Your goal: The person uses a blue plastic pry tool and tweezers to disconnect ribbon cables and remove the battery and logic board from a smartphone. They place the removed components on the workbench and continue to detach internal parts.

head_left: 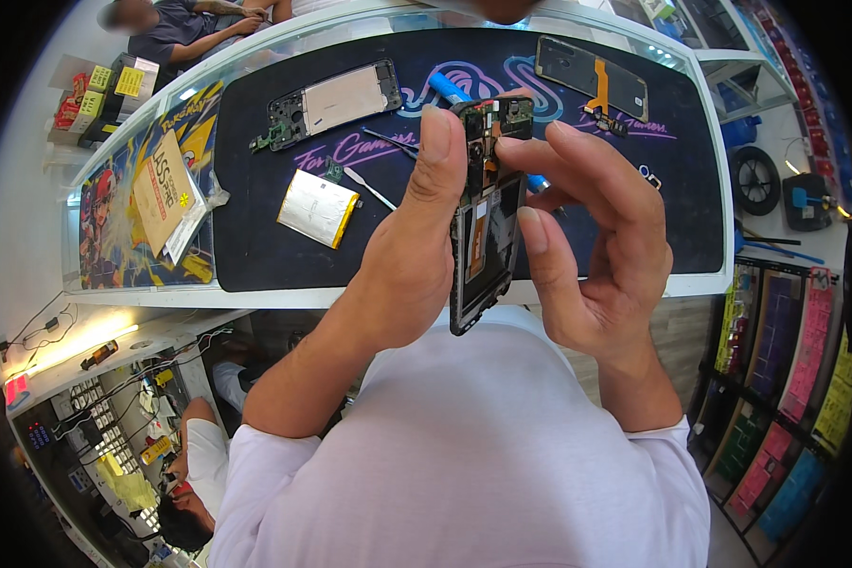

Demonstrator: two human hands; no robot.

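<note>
In my left hand (399,260) is an opened smartphone (488,251), gripped by its left edge and held upright above the mat's front edge. Its back is off, so the circuit board, an orange flex cable and an open battery bay show. My right hand (615,241) is on the phone's other side, fingers curved and apart from the thumb. The index fingertip is at the parts near the phone's top; whether it presses on them I cannot tell. Beyond the phone lies a blue-handled screwdriver (448,87), partly hidden.
On the black mat (256,246) lie a silver battery (318,208), a white-tipped pry tool (369,187), tweezers (391,141), a phone frame (336,104) and a dark phone back (577,76) with an orange flex cable. Papers (168,194) are at left. Other people sit nearby.
</note>
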